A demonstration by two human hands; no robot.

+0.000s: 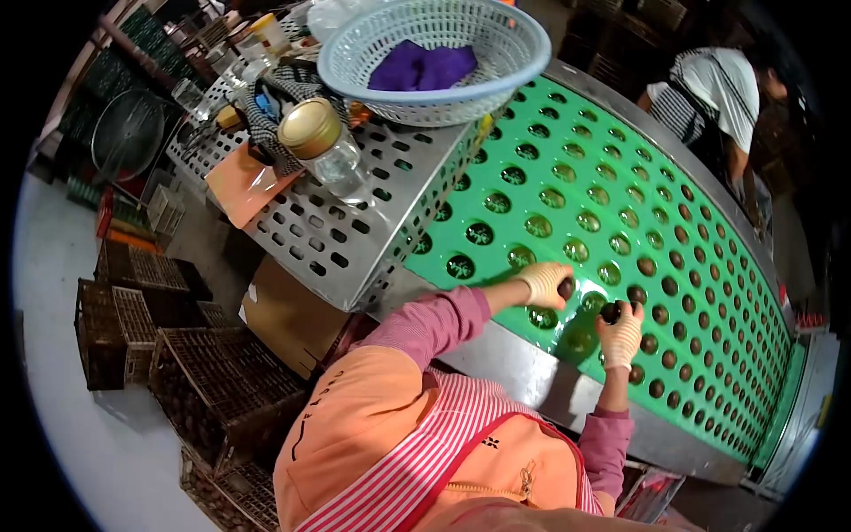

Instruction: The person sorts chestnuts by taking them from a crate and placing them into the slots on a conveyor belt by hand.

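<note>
A green panel (496, 244) with rows of round holes slopes in front of me. Dark brown, egg-like balls (671, 285) sit in the holes on its right part, while the holes on the left show no balls. My left hand (545, 284), in a pale striped glove, is closed around a dark egg-like ball (566, 288) just above the panel. Gloved the same way, my right hand (620, 337) grips another dark ball (610, 312) at its fingertips. One more ball (636, 293) lies right beyond the right fingers; whether they touch it I cannot tell.
On the perforated metal table (310, 235) at left stand a blue-white basket (434, 84) with a purple cloth and a glass jar (328, 151) with a gold lid. Brown crates (226, 381) are stacked at lower left. A person (714, 97) bends over beyond the panel.
</note>
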